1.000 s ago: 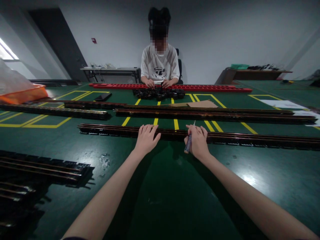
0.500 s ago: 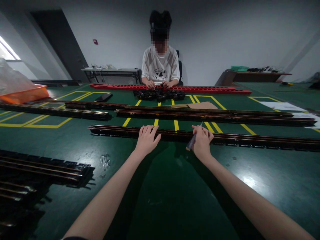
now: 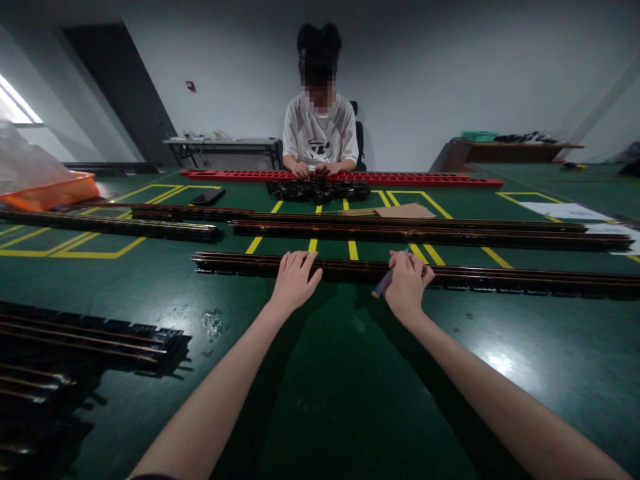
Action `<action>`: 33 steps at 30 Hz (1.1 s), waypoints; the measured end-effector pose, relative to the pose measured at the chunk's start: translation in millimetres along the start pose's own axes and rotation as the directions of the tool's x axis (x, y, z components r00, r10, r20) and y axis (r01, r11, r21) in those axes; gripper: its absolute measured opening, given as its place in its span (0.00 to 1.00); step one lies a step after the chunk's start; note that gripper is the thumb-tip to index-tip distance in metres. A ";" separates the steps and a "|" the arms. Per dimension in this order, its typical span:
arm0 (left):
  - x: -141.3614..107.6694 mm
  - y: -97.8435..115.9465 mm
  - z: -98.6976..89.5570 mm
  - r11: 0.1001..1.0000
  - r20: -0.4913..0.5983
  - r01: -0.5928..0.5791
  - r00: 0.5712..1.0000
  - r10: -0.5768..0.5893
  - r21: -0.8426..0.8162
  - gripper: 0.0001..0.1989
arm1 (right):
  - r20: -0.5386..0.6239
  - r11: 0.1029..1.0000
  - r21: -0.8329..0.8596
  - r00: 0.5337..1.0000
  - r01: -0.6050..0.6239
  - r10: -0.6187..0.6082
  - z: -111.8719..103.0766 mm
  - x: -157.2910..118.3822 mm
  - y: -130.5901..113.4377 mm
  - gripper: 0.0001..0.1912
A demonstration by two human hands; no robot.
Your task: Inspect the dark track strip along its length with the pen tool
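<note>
A long dark bar with copper-coloured strips [image 3: 345, 268] lies across the table in front of me. My left hand [image 3: 295, 283] rests on it left of the middle, fingers stretched out and a little apart, thumb out to the side. At the bar, further right, my right hand [image 3: 407, 287] has its fingers curled around a slim screwdriver-like tool [image 3: 383, 283]. The tool's greyish-purple handle sticks out below the palm; its thin tip is mostly hidden by the fingers. Whether the right fingertips press on the bar, I cannot tell.
More striped bars lie beyond [image 3: 430, 233] and at the near left [image 3: 85, 333]. Across the table a person [image 3: 320, 133] handles black parts [image 3: 320, 190] by a red slotted rail [image 3: 425, 179]. Cardboard [image 3: 405, 211], a phone-like slab [image 3: 209, 196] and an orange crate [image 3: 55, 191] also lie there.
The bar under my hands has slid a little to the right. My right hand has shifted slightly right with the tool turned in it, while my left hand stays about where it was.
</note>
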State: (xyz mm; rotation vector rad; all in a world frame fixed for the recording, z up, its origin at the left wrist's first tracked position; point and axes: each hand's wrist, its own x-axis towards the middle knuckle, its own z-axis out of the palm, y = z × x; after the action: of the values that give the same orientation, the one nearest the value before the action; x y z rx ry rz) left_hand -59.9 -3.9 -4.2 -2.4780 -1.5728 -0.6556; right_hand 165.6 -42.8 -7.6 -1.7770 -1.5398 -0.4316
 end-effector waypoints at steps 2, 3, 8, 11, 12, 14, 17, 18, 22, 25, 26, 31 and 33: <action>0.0 -0.4 0.7 1.000 -0.011 -0.006 1.000 0.006 0.002 0.25 | 0.020 0.998 0.065 0.999 0.023 -0.025 0.6 -0.5 2.9 0.12; -0.1 -0.6 0.9 1.000 -0.014 -0.007 1.000 0.007 0.002 0.25 | 0.039 0.993 0.102 0.997 0.060 -0.064 1.0 -0.7 3.9 0.11; -0.1 -0.2 0.1 1.000 0.006 -0.001 1.000 0.001 -0.006 0.25 | 0.102 0.969 0.141 0.970 0.205 -0.220 2.5 -0.9 0.7 0.09; -0.2 0.6 -1.2 1.000 0.024 0.003 1.000 -0.002 -0.011 0.25 | 0.111 0.983 0.063 0.978 0.172 -0.178 1.8 -0.6 -5.0 0.09; -0.4 0.8 -1.6 1.000 0.028 0.005 1.000 -0.005 -0.013 0.25 | 0.110 0.985 0.037 0.979 0.169 -0.172 1.3 -0.6 -6.7 0.10; -0.6 0.9 -2.4 1.000 0.034 0.012 0.999 -0.011 -0.018 0.25 | 0.105 0.986 -0.006 0.980 0.169 -0.167 0.2 -0.5 -8.8 0.12; -0.8 1.2 -3.7 1.000 0.044 0.014 0.999 -0.013 -0.025 0.25 | 0.085 0.992 -0.045 0.990 0.117 -0.113 -1.2 -0.1 -7.3 0.15; -0.7 1.4 -4.2 1.000 0.044 0.011 0.999 -0.010 -0.026 0.25 | 0.078 0.995 -0.043 0.993 0.093 -0.089 -1.4 0.1 -5.5 0.15; -0.3 2.6 -5.6 1.000 0.038 0.001 0.999 0.000 -0.022 0.25 | 0.110 0.992 0.092 0.989 0.090 -0.100 -1.4 0.8 2.6 0.15; 0.0 2.8 -5.6 1.000 0.046 0.005 0.999 -0.004 -0.024 0.25 | 0.184 0.964 0.199 0.959 0.177 -0.215 -0.1 0.7 4.5 0.13; 0.0 2.7 -5.4 1.000 0.046 0.003 0.999 -0.002 -0.024 0.25 | 0.191 0.957 0.212 0.952 0.198 -0.239 0.5 0.6 4.2 0.11; -0.1 1.8 -3.5 1.000 0.036 -0.006 0.999 0.006 -0.005 0.25 | 0.163 0.978 0.127 0.969 0.167 -0.186 3.0 -0.4 -0.9 0.09; -0.1 1.9 -3.0 1.000 0.049 -0.005 0.999 0.005 0.002 0.25 | 0.145 0.985 0.078 0.975 0.155 -0.166 3.1 -1.0 -4.0 0.11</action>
State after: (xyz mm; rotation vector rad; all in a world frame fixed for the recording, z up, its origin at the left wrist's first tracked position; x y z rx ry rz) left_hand -59.2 -5.9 -1.4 -2.5147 -1.5825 -0.5965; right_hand 160.9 -41.3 -9.2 -1.6730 -1.7919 -0.3248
